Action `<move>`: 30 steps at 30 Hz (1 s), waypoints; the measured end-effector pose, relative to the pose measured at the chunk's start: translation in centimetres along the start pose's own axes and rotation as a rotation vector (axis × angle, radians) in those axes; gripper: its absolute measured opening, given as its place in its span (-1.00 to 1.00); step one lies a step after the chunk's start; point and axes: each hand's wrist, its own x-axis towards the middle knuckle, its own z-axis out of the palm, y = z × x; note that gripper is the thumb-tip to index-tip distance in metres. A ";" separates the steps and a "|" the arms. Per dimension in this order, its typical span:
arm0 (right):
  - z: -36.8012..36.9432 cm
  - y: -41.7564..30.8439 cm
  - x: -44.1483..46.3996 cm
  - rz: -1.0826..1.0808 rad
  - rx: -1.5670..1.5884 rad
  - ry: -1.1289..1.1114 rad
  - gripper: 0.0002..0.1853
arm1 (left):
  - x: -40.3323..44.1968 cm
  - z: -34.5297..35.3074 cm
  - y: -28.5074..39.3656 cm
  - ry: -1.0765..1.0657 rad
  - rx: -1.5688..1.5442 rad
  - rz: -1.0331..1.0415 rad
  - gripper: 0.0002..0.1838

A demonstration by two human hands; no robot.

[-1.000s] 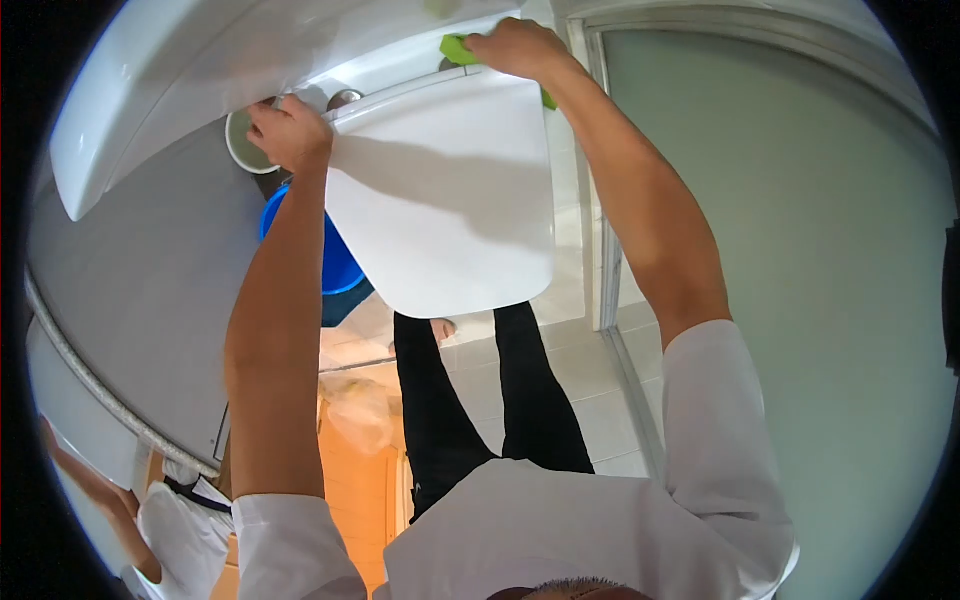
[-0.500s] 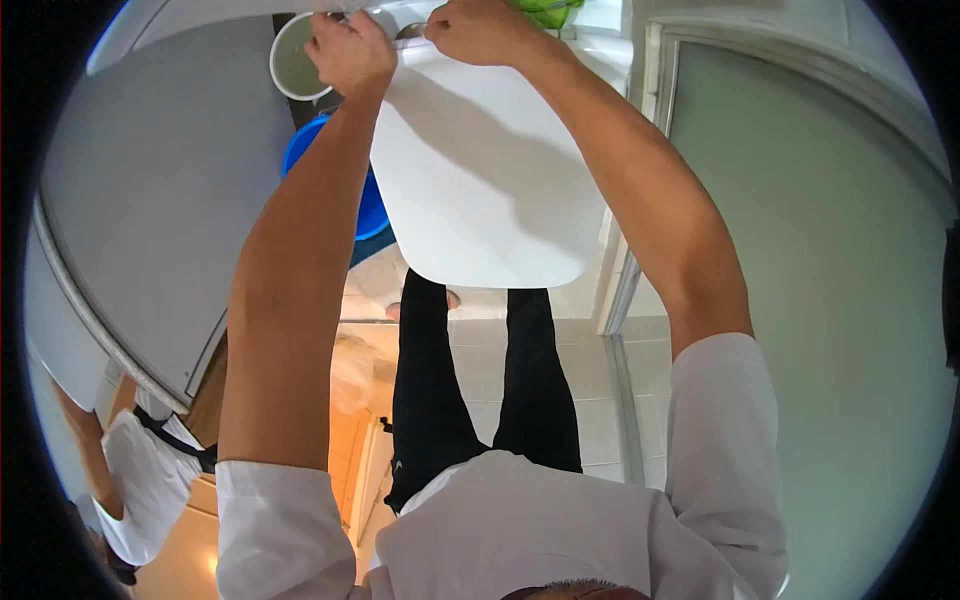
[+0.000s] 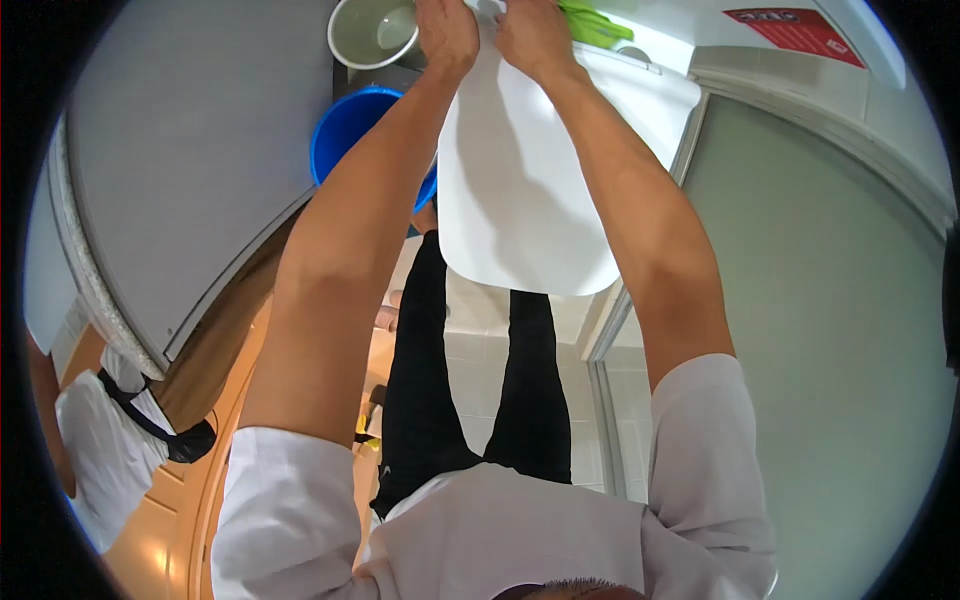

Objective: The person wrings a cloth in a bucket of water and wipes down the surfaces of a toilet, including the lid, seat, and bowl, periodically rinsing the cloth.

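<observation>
A white toilet lid [image 3: 520,190] lies in the middle of the view, with shadows of an arm across it. My left hand [image 3: 447,35] is at the lid's far left corner, its fingers cut off by the top edge of the frame. Close beside it, my right hand [image 3: 535,38] is at the lid's far edge, and its fingertips are mostly hidden. What either hand grips cannot be made out. A green cloth [image 3: 597,25] rests just right of my right hand, on the white surface behind the lid.
A pale bucket [image 3: 372,32] and a blue bucket [image 3: 350,130] stand to the left. A grey panel [image 3: 200,160] fills the left side, and a frosted door [image 3: 820,320] the right. A red label [image 3: 795,33] is at upper right. Another person [image 3: 105,440] is at lower left.
My right hand has left the green cloth and moved left, close to my left hand. The view has shifted, and the buckets show more fully.
</observation>
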 end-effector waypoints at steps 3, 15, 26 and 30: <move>-1.0 -4.0 0.1 -0.084 0.210 0.038 -0.71 | -4.1 -2.4 0.5 -0.053 0.112 -0.115 -0.46; 3.1 -1.3 2.3 -0.192 -0.228 -0.113 -0.63 | -20.6 -12.7 -0.8 -0.188 0.124 -0.500 -0.51; -4.1 -10.1 -3.1 0.169 0.399 0.048 -0.64 | -21.1 -14.3 -0.5 -0.576 -0.180 -0.611 -0.48; -11.8 -9.3 -10.3 0.560 0.598 0.312 -0.70 | -24.8 -14.7 5.5 -0.440 0.246 -0.353 -0.29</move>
